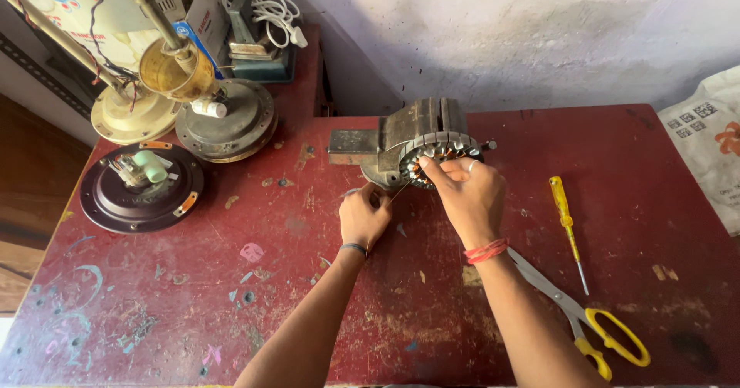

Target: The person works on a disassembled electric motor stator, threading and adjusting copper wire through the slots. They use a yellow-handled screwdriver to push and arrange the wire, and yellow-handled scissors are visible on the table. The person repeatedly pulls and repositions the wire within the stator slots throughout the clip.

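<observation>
The stator [441,157] is clamped in the vise [408,137], just beyond both hands. The right hand [466,199] — the nearer — is pinched closed on its windings; a thin wire is gripped by the curled left hand [364,217], just below-left.

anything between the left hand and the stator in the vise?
Nothing visible. The left hand sits just below-left of the stator clamped in the bench vise, with only bare red tabletop and a thin wire in the gap. The right hand is already on the stator's windings.
</observation>
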